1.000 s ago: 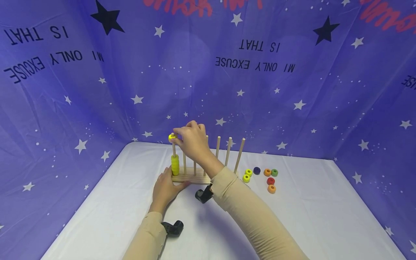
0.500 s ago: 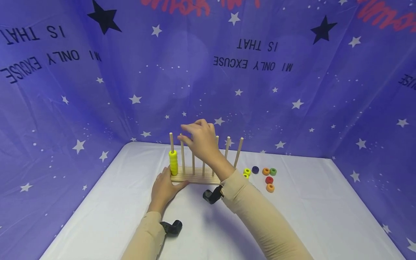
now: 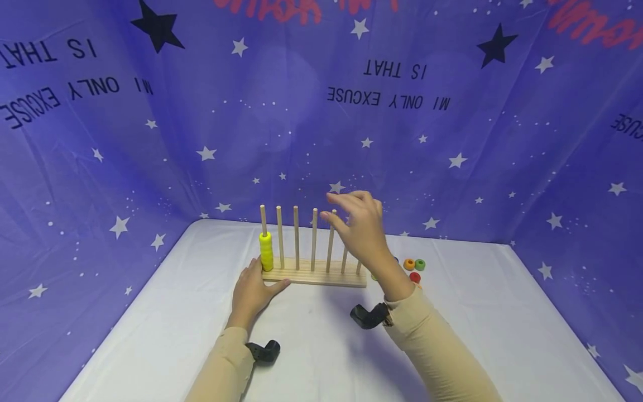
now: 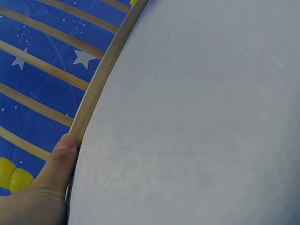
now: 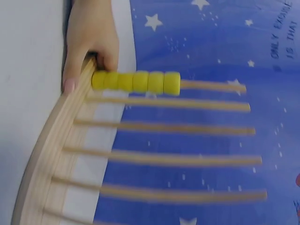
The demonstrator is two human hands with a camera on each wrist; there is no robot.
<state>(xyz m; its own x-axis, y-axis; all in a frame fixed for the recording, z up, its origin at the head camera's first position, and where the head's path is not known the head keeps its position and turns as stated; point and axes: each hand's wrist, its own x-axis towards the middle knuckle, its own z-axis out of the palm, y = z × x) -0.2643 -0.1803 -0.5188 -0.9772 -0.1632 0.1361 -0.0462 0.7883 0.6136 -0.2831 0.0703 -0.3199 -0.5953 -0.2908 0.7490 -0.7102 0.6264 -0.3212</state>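
A wooden peg stand with a row of upright pegs stands on the table. Several yellow beads are stacked on its leftmost peg, whose top sticks out bare; they show clearly in the right wrist view too. My left hand grips the left end of the base, its thumb along the front edge and the fingers round the end. Above the right part of the stand, my right hand hangs in the air with nothing in it, thumb and fingers apart. The other pegs that show hold no beads.
Loose beads lie right of the stand: an orange bead, a green bead and a red bead. My right forearm hides others in part. A white cloth covers the table; a purple star-printed curtain hangs behind.
The right hand let a yellow bead go at the top of the leftmost peg; it now sits on the stack. That hand has moved right. The left hand stays on the base.
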